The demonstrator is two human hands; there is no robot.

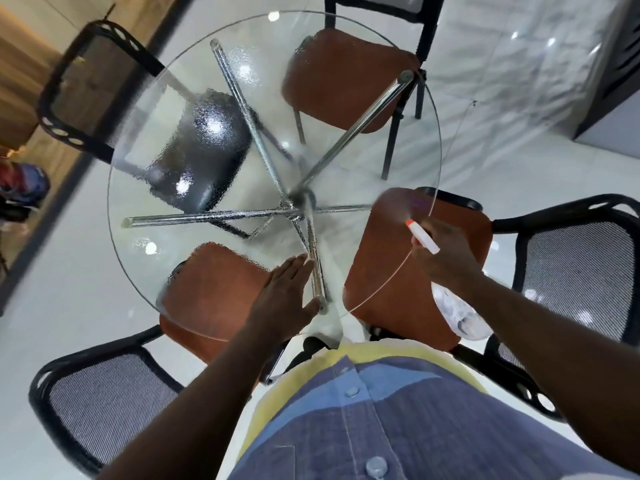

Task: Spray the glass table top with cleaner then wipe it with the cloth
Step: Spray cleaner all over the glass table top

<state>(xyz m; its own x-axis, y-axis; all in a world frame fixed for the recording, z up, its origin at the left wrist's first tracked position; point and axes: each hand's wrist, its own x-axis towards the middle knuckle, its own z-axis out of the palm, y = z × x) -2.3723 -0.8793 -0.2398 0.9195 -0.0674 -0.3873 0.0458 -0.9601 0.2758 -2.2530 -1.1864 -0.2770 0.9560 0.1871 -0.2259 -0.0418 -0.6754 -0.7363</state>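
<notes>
The round glass table top (207,53) fills the middle of the view, with chrome legs (242,105) crossing beneath it. Droplets of cleaner cover its left and middle parts. My right hand (446,254) grips a spray bottle (420,236) with a white head and an orange nozzle, held over the table's right edge; a faint mist hangs in front of the nozzle. The bottle's clear body (457,315) shows below my wrist. My left hand (282,296) lies flat on the glass near the front edge, fingers straight. No cloth is visible.
Several chairs ring the table: brown-seated ones at front left (204,299), front right (408,278) and back (346,77), and a black one (207,147) at the left. Black mesh backrests (581,271) flank me. The floor is glossy white.
</notes>
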